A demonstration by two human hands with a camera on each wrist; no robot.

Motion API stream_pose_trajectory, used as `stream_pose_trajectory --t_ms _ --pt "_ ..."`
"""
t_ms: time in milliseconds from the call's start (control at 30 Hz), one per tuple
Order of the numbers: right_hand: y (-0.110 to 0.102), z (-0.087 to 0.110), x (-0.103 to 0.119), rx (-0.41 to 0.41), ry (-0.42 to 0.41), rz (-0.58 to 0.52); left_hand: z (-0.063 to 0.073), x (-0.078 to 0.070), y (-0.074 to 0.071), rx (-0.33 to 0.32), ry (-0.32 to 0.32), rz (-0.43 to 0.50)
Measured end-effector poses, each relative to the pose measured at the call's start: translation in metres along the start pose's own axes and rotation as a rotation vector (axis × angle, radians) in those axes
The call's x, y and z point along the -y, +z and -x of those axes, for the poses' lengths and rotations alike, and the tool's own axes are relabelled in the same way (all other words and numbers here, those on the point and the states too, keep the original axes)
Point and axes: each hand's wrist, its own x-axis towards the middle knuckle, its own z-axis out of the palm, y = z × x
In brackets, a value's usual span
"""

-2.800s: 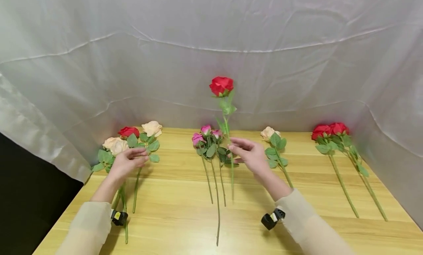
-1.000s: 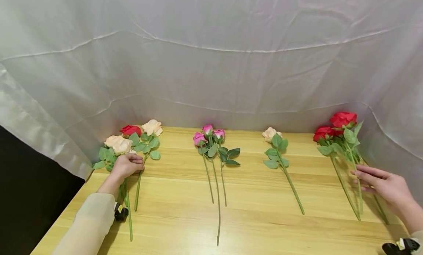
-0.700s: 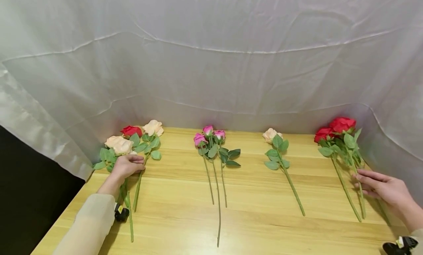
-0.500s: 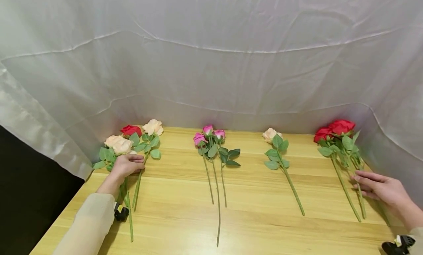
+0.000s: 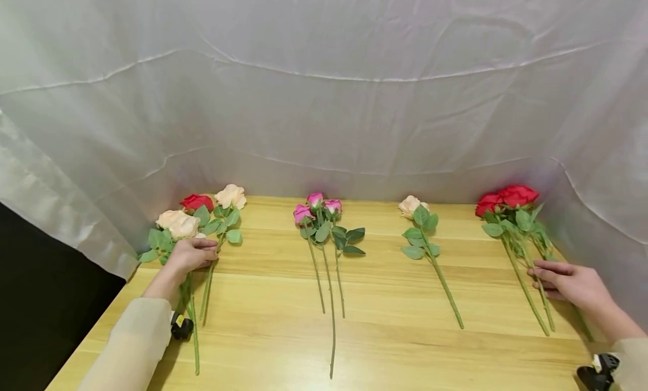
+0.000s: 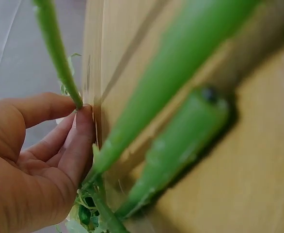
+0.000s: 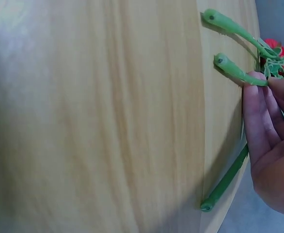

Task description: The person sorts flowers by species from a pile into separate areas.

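Observation:
On the left, my left hand (image 5: pixel 186 257) pinches the stem of a peach rose (image 5: pixel 230 196) between thumb and fingers. The left wrist view shows this green stem (image 6: pixel 58 56) rising from the pinch. Beside that hand lie other peach roses (image 5: pixel 178 223) and a red rose (image 5: pixel 197 202), their stems partly under the hand. At the far right, my right hand (image 5: pixel 572 281) pinches the stem of a red rose (image 5: pixel 518 196), low over the table among other red roses (image 5: pixel 489 204). The right wrist view has the stem's cut end (image 7: pixel 222 60) pointing away from the fingertips.
Several pink roses (image 5: pixel 315 211) with thin stems lie mid-table. A single peach rose (image 5: pixel 413 206) lies right of them on the wooden table (image 5: pixel 390 346). A grey-white cloth (image 5: pixel 324 115) hangs behind and at both sides.
My right hand has carried the red rose from upright at the middle to the far right and lowered it beside the other red ones. My left hand has taken hold of the peach rose's stem.

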Motion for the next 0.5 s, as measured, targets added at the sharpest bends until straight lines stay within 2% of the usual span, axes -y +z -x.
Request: stream_pose_trajectory --t_ms 233,500 --pt "-0.0001 0.0004 0.0015 -0.01 0.012 0.004 -0.0004 0.0007 -0.0026 0.01 -0.002 0.016" --pt "-0.0017 0.0039 -0.0026 -0.068 0.026 -0.032 0.002 -0.0005 -0.0043 0.04 0.015 0.083"
